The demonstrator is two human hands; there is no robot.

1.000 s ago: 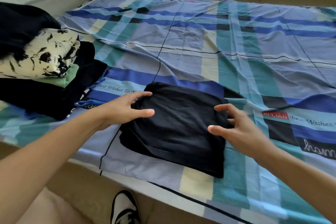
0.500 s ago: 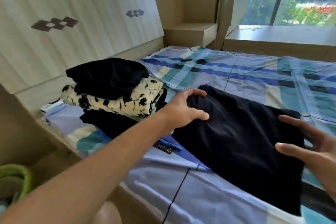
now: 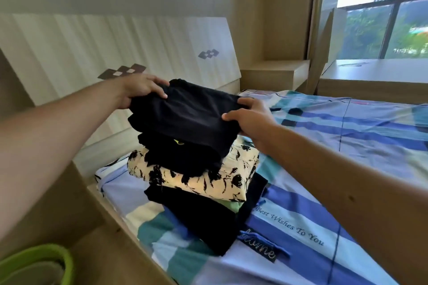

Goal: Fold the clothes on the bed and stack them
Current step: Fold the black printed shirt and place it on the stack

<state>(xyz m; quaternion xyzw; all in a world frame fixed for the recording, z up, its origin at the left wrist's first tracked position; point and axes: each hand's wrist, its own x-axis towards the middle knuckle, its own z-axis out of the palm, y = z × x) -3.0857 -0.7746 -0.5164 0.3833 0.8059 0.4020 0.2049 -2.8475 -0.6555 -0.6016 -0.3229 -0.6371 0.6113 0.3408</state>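
Black and folded flat, the garment (image 3: 187, 113) has left the middle of the bed (image 3: 347, 146), where it lay a second ago, and is now over the pile (image 3: 208, 178) by the headboard (image 3: 92, 48). It sits on or just above another dark piece, and I cannot tell whether its weight is fully down. The left hand (image 3: 139, 90) grips its far left edge, with the fingers curled over the top. The right hand (image 3: 250, 118) pinches the near right edge, thumb on top. Below lie a cream printed piece (image 3: 243, 164), a sliver of green and more black cloth. This piece looks nearly stacked, and what remains is letting go with the edges square. No loose clothes show on the visible sheet.
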